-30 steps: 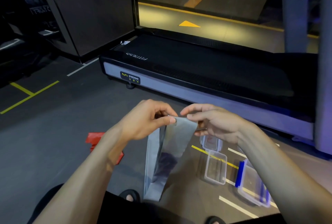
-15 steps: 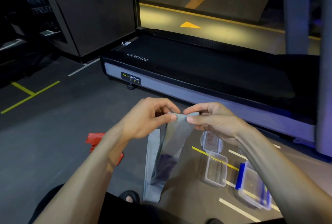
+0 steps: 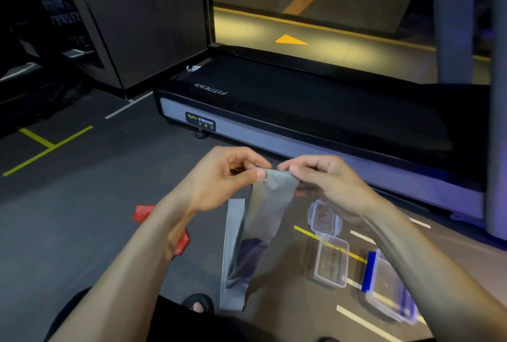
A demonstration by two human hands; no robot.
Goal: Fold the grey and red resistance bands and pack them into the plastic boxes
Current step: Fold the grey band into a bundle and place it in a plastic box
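The grey resistance band hangs as a long loop from both hands, its lower end near my knees. My left hand pinches its top left corner between thumb and forefinger. My right hand pinches the top right corner the same way. On the floor to the left lies the red band, partly hidden behind my left forearm. A small clear plastic box stands open on the floor at right, its lid flat beyond it. A second clear box with blue clips sits further right.
A black treadmill with a grey side rail runs across just beyond my hands. Yellow and white floor lines cross the dark floor. A sandalled foot shows below the band. A grey pillar stands at the right edge.
My hands have shifted slightly, bringing the band's top edge closer together; the hanging loop swayed a little. The boxes and the red band stayed put.
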